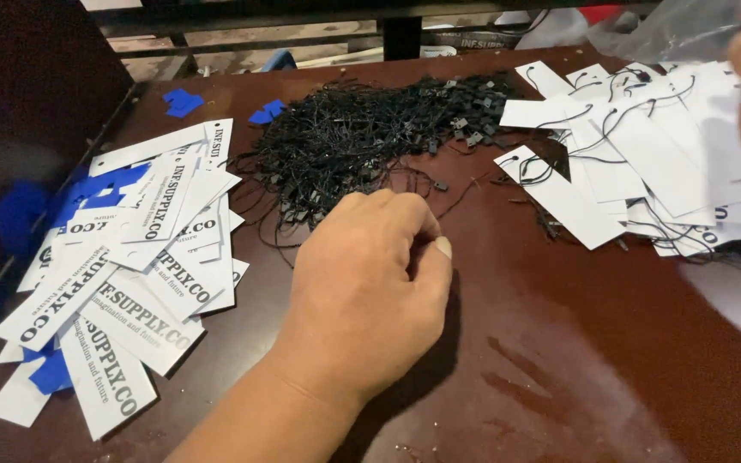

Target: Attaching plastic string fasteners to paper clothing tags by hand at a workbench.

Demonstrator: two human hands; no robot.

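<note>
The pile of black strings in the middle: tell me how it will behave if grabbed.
The pile of black strings looks thin and limp, so it would probably flop and sag. The strands lie tangled, so pulling one likely drags others along. The small black clasps on them look light and may snag. The left hand rests at its edge.

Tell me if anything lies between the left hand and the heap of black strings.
Nothing visible does. The left hand rests on the bare brown table, its fingertips at the near edge of the heap of black strings. The printed white tags lie off to its left, out of the way.
</note>
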